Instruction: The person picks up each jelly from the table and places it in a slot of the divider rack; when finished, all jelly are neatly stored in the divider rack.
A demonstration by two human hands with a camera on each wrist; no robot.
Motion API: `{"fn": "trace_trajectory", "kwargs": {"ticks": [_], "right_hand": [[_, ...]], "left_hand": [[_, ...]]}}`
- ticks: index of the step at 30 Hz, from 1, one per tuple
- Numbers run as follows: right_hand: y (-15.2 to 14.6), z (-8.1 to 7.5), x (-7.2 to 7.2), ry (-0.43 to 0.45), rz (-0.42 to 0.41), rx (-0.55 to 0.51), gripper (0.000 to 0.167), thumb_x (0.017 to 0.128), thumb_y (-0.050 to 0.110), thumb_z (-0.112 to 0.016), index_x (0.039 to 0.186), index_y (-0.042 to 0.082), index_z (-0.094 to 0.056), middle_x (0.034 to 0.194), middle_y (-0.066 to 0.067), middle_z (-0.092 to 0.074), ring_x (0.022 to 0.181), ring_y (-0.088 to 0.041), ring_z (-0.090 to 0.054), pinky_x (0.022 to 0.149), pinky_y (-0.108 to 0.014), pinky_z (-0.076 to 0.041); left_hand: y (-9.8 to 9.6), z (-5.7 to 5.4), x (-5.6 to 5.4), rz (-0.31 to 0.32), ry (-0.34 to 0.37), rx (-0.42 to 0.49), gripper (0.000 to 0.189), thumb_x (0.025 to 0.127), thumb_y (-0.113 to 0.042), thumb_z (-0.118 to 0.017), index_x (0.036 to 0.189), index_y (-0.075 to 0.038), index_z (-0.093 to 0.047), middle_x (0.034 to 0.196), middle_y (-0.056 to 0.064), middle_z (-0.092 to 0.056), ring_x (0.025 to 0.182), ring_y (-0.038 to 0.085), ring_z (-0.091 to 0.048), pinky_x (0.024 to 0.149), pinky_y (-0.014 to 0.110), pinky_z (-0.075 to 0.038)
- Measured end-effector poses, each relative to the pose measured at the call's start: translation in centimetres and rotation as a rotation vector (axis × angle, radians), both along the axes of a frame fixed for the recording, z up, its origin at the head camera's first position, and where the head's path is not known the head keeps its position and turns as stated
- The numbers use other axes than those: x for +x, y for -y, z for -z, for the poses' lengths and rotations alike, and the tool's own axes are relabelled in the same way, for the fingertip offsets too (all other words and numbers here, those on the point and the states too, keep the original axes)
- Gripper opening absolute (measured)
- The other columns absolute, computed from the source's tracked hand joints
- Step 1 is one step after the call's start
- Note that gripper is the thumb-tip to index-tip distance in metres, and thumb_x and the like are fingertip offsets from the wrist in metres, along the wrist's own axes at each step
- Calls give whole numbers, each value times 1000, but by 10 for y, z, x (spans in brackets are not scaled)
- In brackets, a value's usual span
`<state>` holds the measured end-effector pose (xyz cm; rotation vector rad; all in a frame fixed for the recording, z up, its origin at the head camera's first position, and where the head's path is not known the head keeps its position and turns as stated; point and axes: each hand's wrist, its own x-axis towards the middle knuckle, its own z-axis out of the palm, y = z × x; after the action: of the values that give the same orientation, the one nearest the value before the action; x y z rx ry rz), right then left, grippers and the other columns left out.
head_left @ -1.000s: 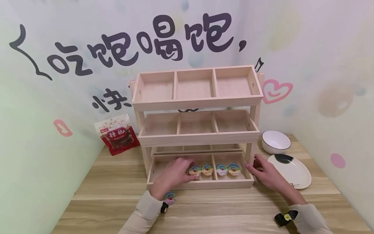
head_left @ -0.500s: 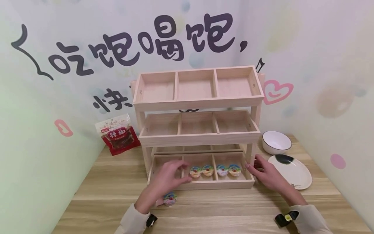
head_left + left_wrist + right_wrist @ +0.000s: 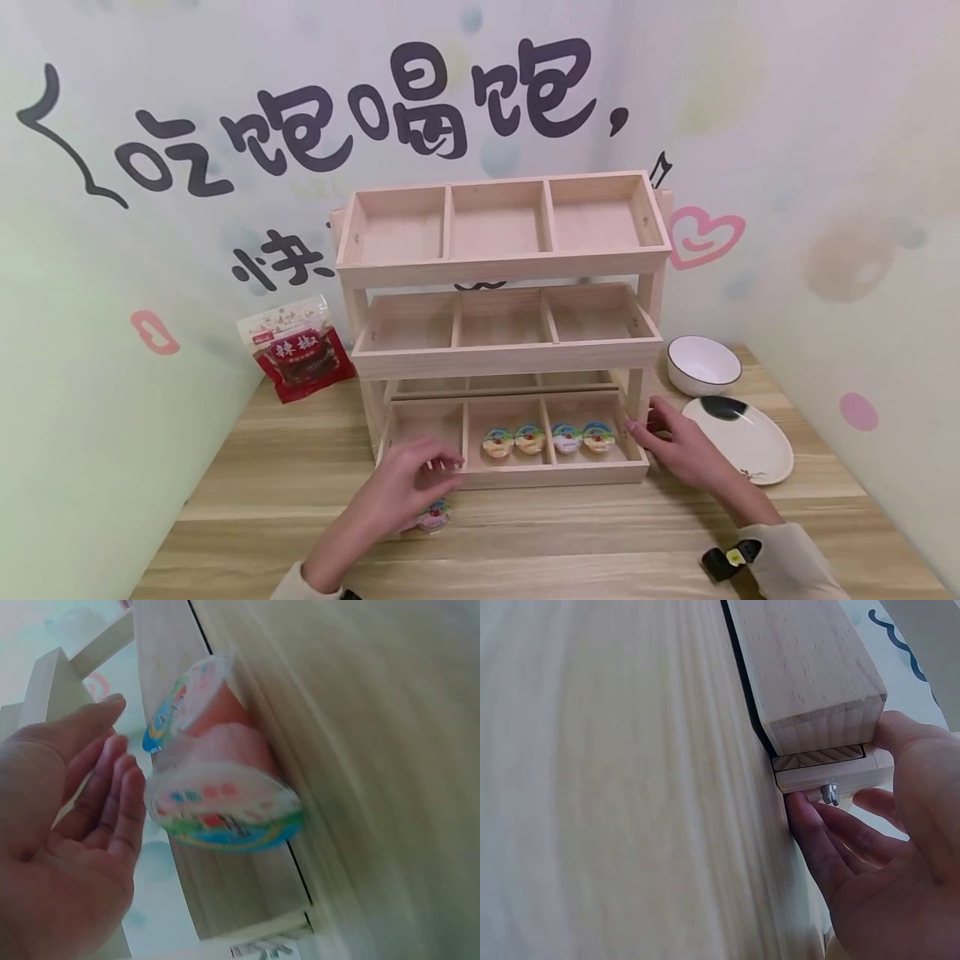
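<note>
My left hand [image 3: 408, 483] is over the front edge of the lowest tray's left compartment, its fingers loosely bent around nothing. Two small jelly cups [image 3: 225, 802] with printed lids and pink contents stand on the table just beyond its fingertips in the left wrist view; in the head view the hand partly hides them. A three-tier wooden rack [image 3: 501, 360] stands ahead. Its lowest tray holds two jelly cups [image 3: 497, 442] in the middle compartment and two more jelly cups [image 3: 597, 437] in the right one. My right hand [image 3: 678, 442] grips the rack's lower right end, thumb and fingers on either side.
A red and white food bag [image 3: 300, 350] leans by the wall on the left. To the right of the rack are a white bowl [image 3: 703, 367] and an oval plate [image 3: 750, 446]. Wood-grain tabletop [image 3: 570, 542] extends in front of the rack.
My left hand has let go of a jelly cup in the middle compartment and moved left and toward me, above the cups on the table. The right hand stays in place.
</note>
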<state>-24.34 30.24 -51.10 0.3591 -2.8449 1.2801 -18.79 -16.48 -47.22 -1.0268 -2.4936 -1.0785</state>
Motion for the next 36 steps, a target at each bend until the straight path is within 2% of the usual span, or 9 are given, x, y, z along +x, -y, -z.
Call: {"fn": "trace_trajectory", "kwargs": {"ticks": [5, 8, 12, 15, 18, 21, 26, 32, 36], "right_hand": [[-1, 1, 0, 20, 7, 6, 57, 110, 45, -62, 153, 11, -47, 132, -18, -71, 118, -30, -71, 92, -39, -62], [0, 3, 0, 23, 7, 1, 58, 110, 46, -61, 154, 11, -47, 132, -19, -71, 119, -32, -71, 93, -42, -62], [1, 4, 0, 25, 5, -5, 59, 110, 46, -61, 155, 11, -46, 134, -20, -70, 120, -33, -70, 95, -47, -62], [2, 2, 0, 26, 4, -2, 60, 110, 47, -62, 156, 12, -46, 135, -20, -70, 120, -33, -71, 96, -48, -63], [2, 0, 1, 12, -5, 3, 57, 110, 44, -62, 154, 10, -47, 133, -19, -71, 119, -32, -72, 94, -43, -63], [1, -2, 1, -3, -4, 5, 54, 110, 41, -63, 152, 9, -49, 130, -19, -72, 116, -30, -72, 90, -37, -62], [-1, 0, 1, 7, 5, 14, 54, 110, 42, -62, 151, 9, -49, 128, -17, -73, 116, -30, -72, 88, -32, -61], [-3, 2, -2, 12, 5, 24, 57, 110, 45, -62, 152, 9, -48, 130, -18, -72, 117, -32, -71, 88, -30, -60], [-2, 2, -3, 11, 2, 27, 57, 110, 45, -62, 152, 9, -48, 128, -17, -72, 116, -30, -71, 86, -25, -58]], "left_hand": [[12, 0, 5, 85, -46, -28, 27, 84, -3, -91, 106, -9, -78, 94, 0, -77, 79, 8, -67, 70, 22, -59], [19, -5, 8, 125, 34, -85, 25, 86, -5, -91, 107, -10, -79, 94, -1, -76, 81, 6, -67, 72, 22, -59], [27, -16, 12, 142, 195, -187, 23, 91, -16, -89, 111, -11, -78, 99, -4, -76, 89, 2, -68, 79, 25, -62], [31, -26, 14, 139, 263, -277, 26, 92, -24, -89, 114, -13, -79, 105, -6, -77, 95, 5, -68, 86, 29, -62], [34, -32, 14, 142, 302, -362, 31, 92, -21, -89, 121, -16, -79, 115, -6, -78, 102, 6, -68, 93, 32, -61], [33, -33, 13, 162, 331, -396, 35, 93, -15, -86, 127, -16, -78, 123, -4, -77, 107, 5, -66, 97, 32, -60], [28, -26, 10, 203, 304, -376, 27, 99, -21, -81, 126, -17, -80, 121, -6, -78, 105, 2, -66, 95, 31, -61], [25, -23, 11, 200, 295, -354, 33, 100, -20, -79, 133, -17, -78, 122, -6, -78, 101, 0, -65, 90, 28, -60], [23, -19, 11, 211, 232, -346, 24, 103, -18, -76, 126, -16, -80, 121, -4, -80, 108, 4, -71, 93, 28, -61]]}}
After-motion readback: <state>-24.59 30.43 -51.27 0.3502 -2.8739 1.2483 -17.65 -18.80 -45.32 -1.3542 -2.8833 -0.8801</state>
